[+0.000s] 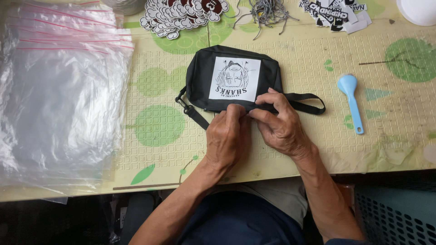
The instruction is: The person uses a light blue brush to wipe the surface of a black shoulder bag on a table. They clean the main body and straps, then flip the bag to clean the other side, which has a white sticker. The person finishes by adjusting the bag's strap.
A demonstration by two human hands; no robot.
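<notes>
Both hands, left hand (228,136) and right hand (277,124), pinch the near edge of a black fabric pouch (234,77) with white printed square patch, webbing strap, mid-table on embossed yellow-green vinyl tablecloth (295,149); glossy zip bags (59,100) left, blue plastic spoon (350,97) right.

Table (290,149) w/ cream-and-green patterned cover. On it: black pouch (204,72), clear zip bags stack (59,100) at left, light blue spoon (349,93) at right, sticker piles (179,16) & cords (268,11) along far edge.
</notes>
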